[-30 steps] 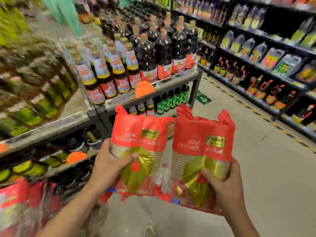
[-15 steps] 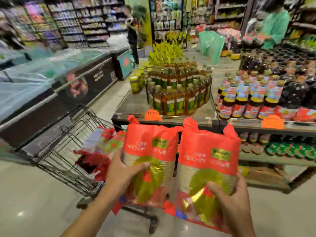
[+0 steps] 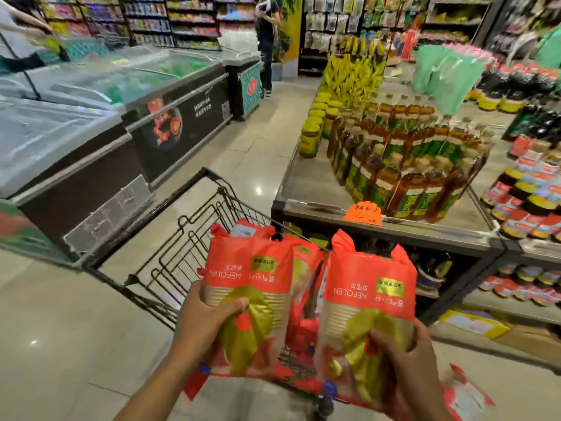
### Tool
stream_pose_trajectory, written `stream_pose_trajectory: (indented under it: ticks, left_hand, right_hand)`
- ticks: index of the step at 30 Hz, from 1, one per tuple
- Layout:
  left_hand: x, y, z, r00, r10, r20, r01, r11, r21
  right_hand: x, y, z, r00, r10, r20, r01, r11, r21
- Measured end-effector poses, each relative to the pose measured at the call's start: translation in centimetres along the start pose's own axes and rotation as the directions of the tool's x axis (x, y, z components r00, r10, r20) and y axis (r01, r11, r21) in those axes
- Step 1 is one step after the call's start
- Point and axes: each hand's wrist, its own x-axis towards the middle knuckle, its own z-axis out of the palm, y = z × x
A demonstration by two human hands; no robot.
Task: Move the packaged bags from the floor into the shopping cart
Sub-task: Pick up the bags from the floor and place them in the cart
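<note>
I hold two red-and-gold packaged bags upright, one in each hand. My left hand (image 3: 202, 323) grips the lower part of the left bag (image 3: 247, 278). My right hand (image 3: 408, 357) grips the lower part of the right bag (image 3: 368, 287). Both bags hang over the near end of the black wire shopping cart (image 3: 182, 247), which stands straight ahead. More red bags (image 3: 303, 259) lie inside the cart, partly hidden behind the two I hold. Another red bag (image 3: 467, 393) shows at the lower right, by the floor.
A display table (image 3: 306, 189) of oil bottles (image 3: 406, 165) and yellow-lidded jars stands right of the cart. Chest freezers (image 3: 91, 138) line the left side. An aisle of tiled floor runs between them. A person (image 3: 267, 41) stands far down the aisle.
My view has swung left, from the bottle shelves to the cart and freezers. Both bags have come over the cart's near end, still gripped the same way.
</note>
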Motion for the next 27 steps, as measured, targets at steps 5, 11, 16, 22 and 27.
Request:
stream_pose_trajectory:
  ticks: [5, 11, 16, 22, 27]
  left_hand:
    - [11.8, -0.3, -1.9, 0.996, -0.077, 0.048, 0.074, 0.994, 0.078]
    - [25.2, -0.1, 1.6, 0.98, -0.169, 0.101, 0.15, 0.973, 0.179]
    - [36.4, -2.6, 4.0, 0.963, -0.242, 0.121, 0.177, 0.901, 0.395]
    - [39.7, -4.5, 7.2, 0.963, -0.252, 0.099, 0.161, 0.827, 0.538]
    - [39.0, -4.6, 6.8, 0.982, -0.134, 0.134, 0.029, 0.806, 0.592]
  right_hand:
    - [5.4, 1.9, 3.4, 0.98, 0.133, -0.147, -0.144, 0.988, -0.064]
    - [15.6, 5.8, 7.0, 0.953, 0.241, -0.185, -0.263, 0.959, -0.108]
    - [22.5, 10.8, 8.5, 0.914, 0.39, -0.112, -0.405, 0.896, -0.181]
    - [23.7, 9.6, 10.4, 0.887, 0.441, -0.138, -0.461, 0.866, -0.192]
    - [22.8, 8.9, 11.5, 0.896, 0.347, -0.276, -0.426, 0.846, -0.319]
